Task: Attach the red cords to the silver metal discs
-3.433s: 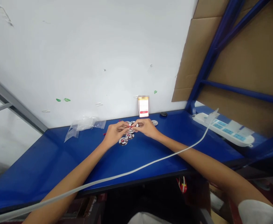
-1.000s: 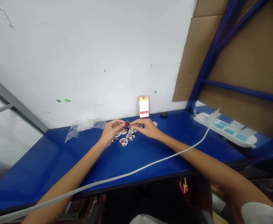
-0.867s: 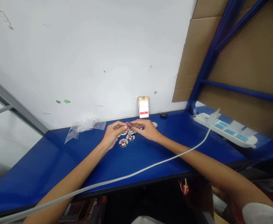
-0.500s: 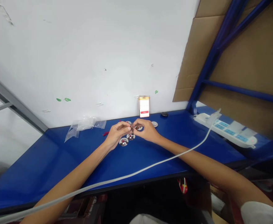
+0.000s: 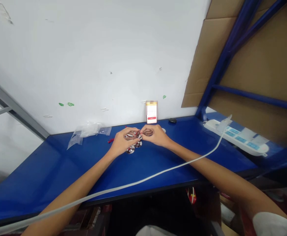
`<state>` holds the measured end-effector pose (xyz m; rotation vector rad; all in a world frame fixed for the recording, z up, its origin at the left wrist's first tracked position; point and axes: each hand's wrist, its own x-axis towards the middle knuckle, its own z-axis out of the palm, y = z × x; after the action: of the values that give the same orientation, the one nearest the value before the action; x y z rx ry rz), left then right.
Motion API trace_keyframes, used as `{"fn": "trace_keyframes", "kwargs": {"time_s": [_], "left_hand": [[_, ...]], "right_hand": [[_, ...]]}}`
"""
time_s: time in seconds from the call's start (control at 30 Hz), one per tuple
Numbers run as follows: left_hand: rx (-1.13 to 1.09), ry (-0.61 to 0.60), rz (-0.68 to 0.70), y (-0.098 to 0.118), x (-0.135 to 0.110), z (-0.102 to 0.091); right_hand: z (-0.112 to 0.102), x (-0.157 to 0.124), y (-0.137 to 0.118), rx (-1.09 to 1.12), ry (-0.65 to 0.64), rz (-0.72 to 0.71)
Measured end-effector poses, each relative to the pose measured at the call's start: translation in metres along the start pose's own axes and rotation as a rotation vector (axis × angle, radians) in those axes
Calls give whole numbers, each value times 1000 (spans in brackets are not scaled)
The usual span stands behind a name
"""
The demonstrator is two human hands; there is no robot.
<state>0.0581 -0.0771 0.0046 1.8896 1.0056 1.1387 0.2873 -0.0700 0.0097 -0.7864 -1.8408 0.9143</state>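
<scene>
Near the back of the blue table, my left hand (image 5: 121, 141) grips a small shiny metal cymbal (image 5: 139, 136) by its edge, tilted between thumb and fingers. My right hand (image 5: 156, 135) meets it from the other side, thumb and forefinger pinched on a bit of red cord at the cymbal's middle. Fingers hide much of both. Just below the hands lie more domed cymbals, one nearest me (image 5: 130, 149) with a red spot at its centre. Another one shows partly past my right hand. A small bundle of red cord (image 5: 111, 140) lies left of my left hand.
A clear plastic bag (image 5: 90, 130) lies at the back left. Against the white wall leans a lit phone (image 5: 152, 112), with a small black object (image 5: 172, 120) to its right. A white power strip (image 5: 236, 137) stands right; its cable (image 5: 158, 175) crosses in front of my forearms.
My left hand has turned and spread a little, so the cymbal is tilted differently. My right fingers stay pinched close to it. The cymbals on the table have not moved.
</scene>
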Motion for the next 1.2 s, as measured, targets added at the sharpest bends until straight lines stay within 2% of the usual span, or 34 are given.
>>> {"fn": "trace_keyframes", "kwargs": {"time_s": [0.1, 0.2, 0.27, 0.4, 0.53, 0.67, 0.73, 0.8, 0.9, 1.0, 1.07, 1.2], "left_hand": [[59, 121, 2, -5, 3, -3], [-78, 203, -60, -7, 6, -8], [-161, 187, -81, -4, 7, -8], [-175, 77, -92, 7, 3, -2], [-183, 17, -23, 13, -2, 7], [-101, 91, -29, 11, -3, 7], [-32, 152, -44, 10, 0, -3], [60, 171, -62, 8, 6, -21], [282, 151, -78, 4, 18, -56], [667, 189, -46, -2, 26, -85], [861, 177, -97, -8, 28, -96], [952, -20, -252, -18, 27, -108]], "right_hand": [[-2, 1, -4, -2, -33, -56], [-3, 3, -7, -93, 15, -172], [-2, 3, -6, -141, 63, -199], [3, 2, -2, -92, 49, -121], [6, 1, 3, -78, 106, -73], [7, 2, 4, -62, 128, -74], [7, 4, 4, -30, 140, -61], [3, 7, 6, 1, 168, -32], [-17, 15, 16, -21, 220, 12], [-51, 23, 32, -120, 132, 88], [-75, 26, 42, -229, 79, 135], [-108, 27, 58, -341, 1, 231]]}}
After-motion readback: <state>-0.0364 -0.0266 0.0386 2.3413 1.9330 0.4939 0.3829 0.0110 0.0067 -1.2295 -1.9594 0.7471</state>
